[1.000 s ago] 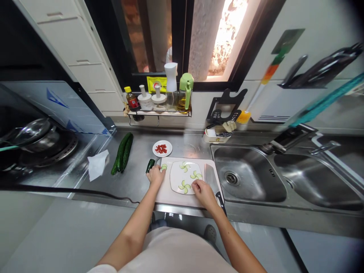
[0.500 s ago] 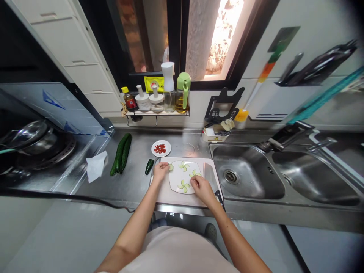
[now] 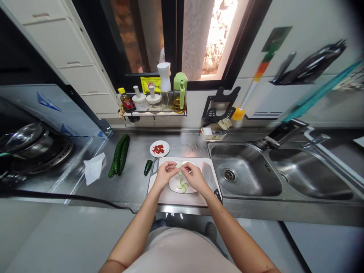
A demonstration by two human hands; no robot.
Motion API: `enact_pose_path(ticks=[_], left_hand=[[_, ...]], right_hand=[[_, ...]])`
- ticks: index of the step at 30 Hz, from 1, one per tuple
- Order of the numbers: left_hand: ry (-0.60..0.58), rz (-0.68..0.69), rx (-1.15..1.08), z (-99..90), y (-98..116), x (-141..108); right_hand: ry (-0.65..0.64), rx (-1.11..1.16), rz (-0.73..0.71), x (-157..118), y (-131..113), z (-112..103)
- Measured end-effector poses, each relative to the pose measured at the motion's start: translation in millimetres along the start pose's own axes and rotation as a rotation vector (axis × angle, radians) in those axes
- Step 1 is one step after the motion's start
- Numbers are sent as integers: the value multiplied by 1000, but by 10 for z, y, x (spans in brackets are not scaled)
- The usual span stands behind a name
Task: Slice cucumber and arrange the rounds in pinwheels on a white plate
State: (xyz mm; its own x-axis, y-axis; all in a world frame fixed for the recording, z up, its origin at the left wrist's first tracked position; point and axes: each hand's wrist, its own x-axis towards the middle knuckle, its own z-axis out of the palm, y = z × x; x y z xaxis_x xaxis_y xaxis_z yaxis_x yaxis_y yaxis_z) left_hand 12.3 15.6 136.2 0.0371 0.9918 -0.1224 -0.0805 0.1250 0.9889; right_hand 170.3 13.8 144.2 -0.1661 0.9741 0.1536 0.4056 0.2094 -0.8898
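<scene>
Both hands meet over the upper part of a white plate (image 3: 174,187), which rests on a pale cutting board (image 3: 167,199). My left hand (image 3: 167,173) and my right hand (image 3: 192,175) pinch close together at a pale green slice (image 3: 180,172), probably cucumber. Below them on the plate, thin green-edged slices form a pinwheel (image 3: 182,186). My hands cover much of the plate's upper half. A knife (image 3: 217,194) lies along the board's right side.
Left of the board are a dark green cucumber end (image 3: 148,167), whole cucumbers (image 3: 119,155) and a white tissue (image 3: 94,168). Behind it sits a small plate (image 3: 152,152) of red pieces. A double sink (image 3: 246,170) is at right, a stove pot (image 3: 31,142) far left.
My left hand has moved right with a slice, and my right hand has moved left and up to meet it over the plate. The camera view has shifted slightly.
</scene>
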Motion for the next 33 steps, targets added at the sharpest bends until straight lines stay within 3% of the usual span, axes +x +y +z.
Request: enact_pose_path(ticks=[3,8,11,33], left_hand=[[75,-83,31,-4,-20,-31],[-39,-345,-91,31,13,-106],[-63,-398,-170,50,43,-125],[35,-133,-98,-19,7,-49]], right_hand=[[21,-21,-14,-10,36,-6],[14,-47,-62,-30,56,-14],[0,-65,-96,-51,38,-14],[-109,-53,-113,-48,33,30]])
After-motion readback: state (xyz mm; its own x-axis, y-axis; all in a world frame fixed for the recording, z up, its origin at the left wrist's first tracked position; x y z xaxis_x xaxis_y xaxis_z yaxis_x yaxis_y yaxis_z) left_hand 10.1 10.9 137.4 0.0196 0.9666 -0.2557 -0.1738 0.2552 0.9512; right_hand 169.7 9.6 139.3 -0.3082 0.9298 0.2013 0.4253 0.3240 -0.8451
